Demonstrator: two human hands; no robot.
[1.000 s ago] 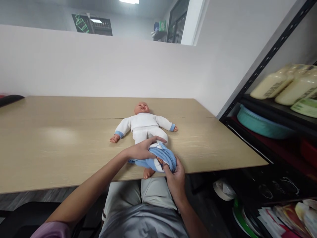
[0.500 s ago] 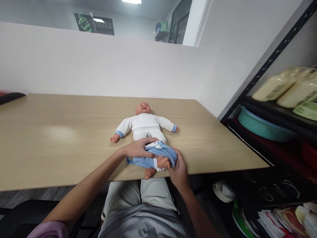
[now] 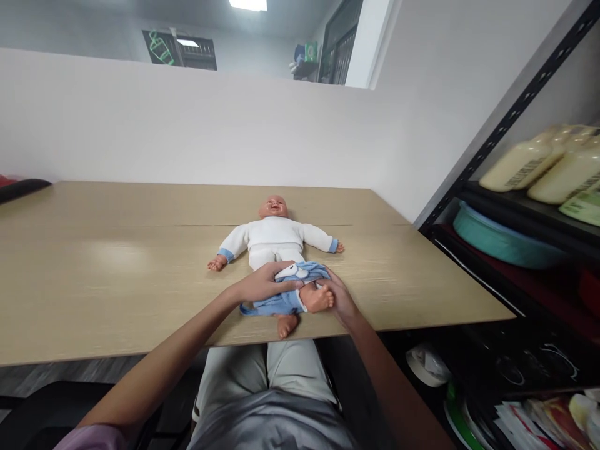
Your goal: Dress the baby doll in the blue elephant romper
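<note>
A baby doll (image 3: 275,233) in a white top with blue cuffs lies on its back on the table, its feet toward me at the front edge. Blue trousers (image 3: 281,304) with white trim are bunched around its lower legs. One bare foot (image 3: 319,299) pokes out of the cloth, raised, while the other hangs low near the edge. My left hand (image 3: 265,284) grips the bunched cloth from the left, thumb over it. On the right side, my right hand (image 3: 338,295) is closed on the cloth beside the raised foot; some of its fingers are hidden.
The wooden table (image 3: 117,281) meets a white wall (image 3: 187,131) at the back. At right stands a black shelf rack with cream bottles (image 3: 525,164) and a teal basin (image 3: 504,237). A white roll (image 3: 426,365) and papers sit lower down. A dark object (image 3: 23,189) is at far left.
The raised foot has come further out of the blue cloth toward the right. My right hand has shifted slightly up and right, and the cloth is pushed further back along the leg.
</note>
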